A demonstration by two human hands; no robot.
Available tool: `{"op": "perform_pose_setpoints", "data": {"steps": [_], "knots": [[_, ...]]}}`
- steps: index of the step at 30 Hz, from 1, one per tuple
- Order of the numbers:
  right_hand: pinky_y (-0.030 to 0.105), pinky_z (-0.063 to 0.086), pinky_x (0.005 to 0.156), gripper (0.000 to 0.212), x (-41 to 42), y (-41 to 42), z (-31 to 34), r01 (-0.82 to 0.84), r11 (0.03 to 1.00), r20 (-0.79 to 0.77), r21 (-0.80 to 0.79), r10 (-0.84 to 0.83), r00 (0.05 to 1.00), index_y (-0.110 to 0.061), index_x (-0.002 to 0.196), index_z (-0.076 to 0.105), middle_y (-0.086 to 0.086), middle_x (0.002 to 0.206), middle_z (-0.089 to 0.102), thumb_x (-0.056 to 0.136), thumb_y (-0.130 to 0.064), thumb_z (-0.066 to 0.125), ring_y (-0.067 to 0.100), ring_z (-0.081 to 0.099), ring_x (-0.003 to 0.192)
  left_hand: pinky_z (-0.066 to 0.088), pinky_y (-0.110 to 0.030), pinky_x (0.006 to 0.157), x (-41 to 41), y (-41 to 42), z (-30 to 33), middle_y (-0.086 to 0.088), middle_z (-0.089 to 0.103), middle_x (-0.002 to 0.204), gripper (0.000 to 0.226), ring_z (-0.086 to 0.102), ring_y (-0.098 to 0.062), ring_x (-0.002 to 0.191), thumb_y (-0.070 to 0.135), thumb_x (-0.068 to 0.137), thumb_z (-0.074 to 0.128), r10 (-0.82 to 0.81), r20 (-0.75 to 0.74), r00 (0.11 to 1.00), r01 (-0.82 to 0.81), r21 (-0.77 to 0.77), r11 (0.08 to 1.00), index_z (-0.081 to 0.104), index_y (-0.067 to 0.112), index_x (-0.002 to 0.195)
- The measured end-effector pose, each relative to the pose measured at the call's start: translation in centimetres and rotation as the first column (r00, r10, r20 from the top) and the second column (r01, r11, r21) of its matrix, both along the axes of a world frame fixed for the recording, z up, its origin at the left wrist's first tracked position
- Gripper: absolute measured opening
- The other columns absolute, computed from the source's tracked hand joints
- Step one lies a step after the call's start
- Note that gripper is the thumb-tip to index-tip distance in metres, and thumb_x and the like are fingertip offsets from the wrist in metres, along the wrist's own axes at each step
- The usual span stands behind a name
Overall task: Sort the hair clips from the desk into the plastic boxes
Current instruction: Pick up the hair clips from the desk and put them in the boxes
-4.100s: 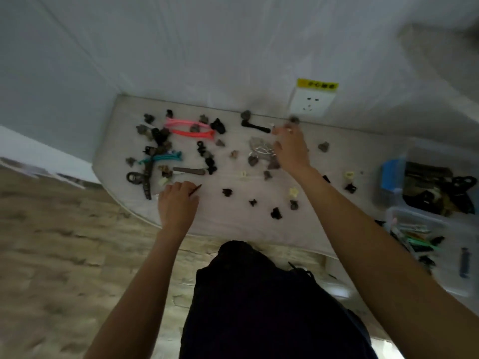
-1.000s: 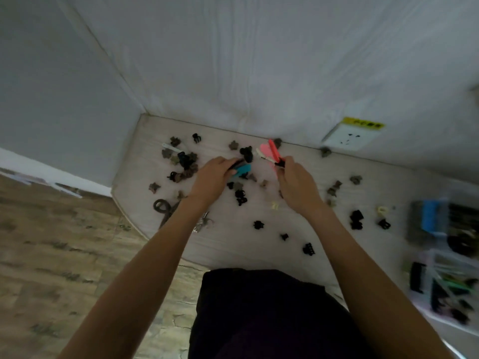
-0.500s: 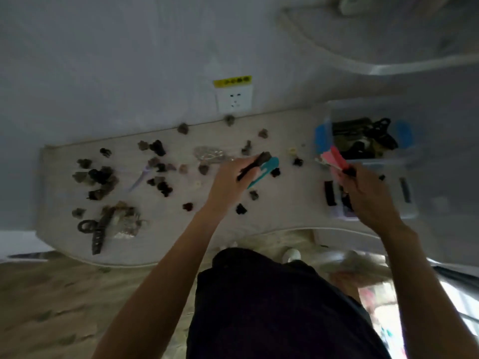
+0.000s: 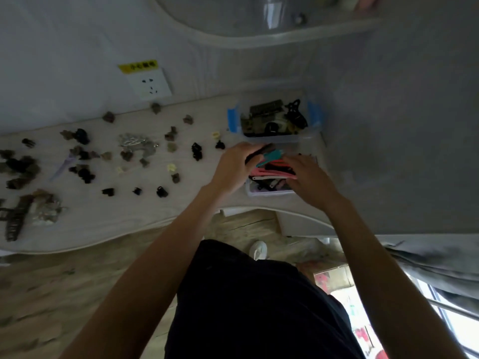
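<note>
Both hands hover over the near plastic box (image 4: pixel 269 195) at the desk's right end. My left hand (image 4: pixel 234 168) grips a black clip and a teal clip (image 4: pixel 272 154), their tips pointing over the box. My right hand (image 4: pixel 307 174) lies over the box with pink clips (image 4: pixel 269 173) at its fingertips; whether it still grips them is unclear. Behind stands a second clear box (image 4: pixel 309 138) with blue latches, full of dark and brown clips. Several small black, brown and cream claw clips (image 4: pixel 197 151) are scattered across the pale desk (image 4: pixel 124 218).
A wall socket (image 4: pixel 150 84) with a yellow label sits above the desk's back edge. A large dark clip (image 4: pixel 14 218) and a silvery clip (image 4: pixel 136 142) lie on the desk's left and middle. Grey panel to the right; wood floor below the curved front edge.
The view swung right. Both hands carried the long clips from mid-desk to over the near box; the pink clips have come down from upright to flat in it.
</note>
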State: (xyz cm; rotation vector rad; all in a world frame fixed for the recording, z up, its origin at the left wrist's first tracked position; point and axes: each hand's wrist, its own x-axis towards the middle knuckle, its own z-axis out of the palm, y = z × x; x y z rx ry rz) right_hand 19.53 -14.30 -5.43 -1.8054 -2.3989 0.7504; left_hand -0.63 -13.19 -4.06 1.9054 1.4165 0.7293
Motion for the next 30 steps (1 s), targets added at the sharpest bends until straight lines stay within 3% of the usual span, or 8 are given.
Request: {"op": "perform_pose_setpoints", "data": {"steps": [3,6,9,14,18,22,26,30], "knots": [[0.038,0.037,0.101,0.044,1.6,-1.5,-0.2,0.022,0.995,-0.017,0.097,-0.020,1.000,-0.003,0.129,0.048,0.020,0.129,0.052,0.085,-0.005,0.054,0.035,0.047,0.119,0.044,-0.026,0.085,2.4,0.7,-0.3,-0.013,0.067,0.113,0.033,0.063,-0.026,0.100,0.014,0.088,0.060,-0.074,-0.094,0.993,0.078,0.042,0.996,0.062,0.011,0.120],[0.038,0.040,0.097,0.037,2.1,-2.6,-0.2,0.017,0.987,-0.032,0.163,-0.012,0.999,-0.004,0.122,0.056,0.020,0.121,0.060,0.085,-0.003,0.054,0.034,0.055,0.109,0.042,-0.035,0.097,3.9,1.0,-1.3,-0.010,0.063,0.122,0.036,0.057,-0.028,0.112,0.023,0.088,0.059,-0.174,-0.315,0.933,0.188,0.013,0.982,0.059,0.014,0.123],[0.039,0.045,0.088,0.036,2.1,-3.1,0.1,0.006,0.970,-0.036,0.242,0.003,0.999,-0.007,0.113,0.062,0.017,0.111,0.066,0.078,-0.001,0.056,0.034,0.060,0.098,0.042,-0.038,0.096,3.6,0.8,-2.0,-0.008,0.067,0.114,0.039,0.058,-0.029,0.108,0.036,0.085,0.056,-0.149,-0.392,0.908,0.213,0.127,0.969,0.065,0.014,0.116],[0.035,0.050,0.067,0.035,0.4,-3.0,0.6,0.141,0.938,-0.022,0.316,-0.141,0.990,-0.007,0.090,0.067,0.015,0.085,0.069,0.076,-0.018,0.037,0.034,0.063,0.076,0.044,-0.028,0.085,0.4,-1.1,-1.8,-0.004,0.070,0.101,0.030,0.057,-0.020,0.093,0.032,0.091,0.048,0.047,-0.230,0.972,0.026,0.305,0.952,0.068,0.014,0.105],[0.042,0.050,0.084,0.038,-2.3,-2.4,0.6,0.055,0.944,0.026,0.326,-0.067,0.997,-0.008,0.098,0.067,0.013,0.100,0.068,0.079,-0.020,0.037,0.033,0.063,0.091,0.041,-0.025,0.084,-4.4,-3.2,-2.6,-0.007,0.069,0.101,0.030,0.059,-0.025,0.093,0.028,0.089,0.048,0.122,-0.194,0.973,-0.069,0.260,0.963,0.067,0.011,0.105],[0.039,0.046,0.091,0.038,-6.2,-2.2,0.4,-0.021,0.941,0.021,0.338,0.015,1.000,-0.009,0.100,0.068,0.010,0.107,0.067,0.085,-0.022,0.036,0.031,0.061,0.100,0.050,-0.032,0.081,-8.5,-5.3,-2.5,-0.003,0.070,0.100,0.026,0.061,-0.020,0.091,0.026,0.091,0.049,0.243,-0.121,0.962,-0.216,0.204,0.955,0.065,0.016,0.110],[0.038,0.046,0.088,0.034,-13.4,-2.3,1.4,-0.135,0.937,-0.086,0.321,0.171,0.982,-0.010,0.103,0.065,0.008,0.103,0.066,0.087,-0.021,0.037,0.028,0.059,0.097,0.048,-0.028,0.081,-15.1,-8.3,-2.2,-0.002,0.070,0.101,0.025,0.062,-0.013,0.089,0.020,0.091,0.052,0.526,-0.043,0.849,-0.512,0.177,0.840,0.065,0.015,0.111],[0.037,0.045,0.083,0.027,-21.8,-2.1,-0.1,-0.376,0.912,-0.111,0.165,0.396,0.912,-0.010,0.111,0.063,0.011,0.110,0.064,0.090,-0.011,0.047,0.030,0.056,0.099,0.043,-0.035,0.092,-23.9,-12.0,-3.4,-0.011,0.066,0.113,0.028,0.059,-0.027,0.103,0.012,0.088,0.058,0.750,-0.122,0.650,-0.743,0.106,0.661,0.062,0.012,0.115]]}}
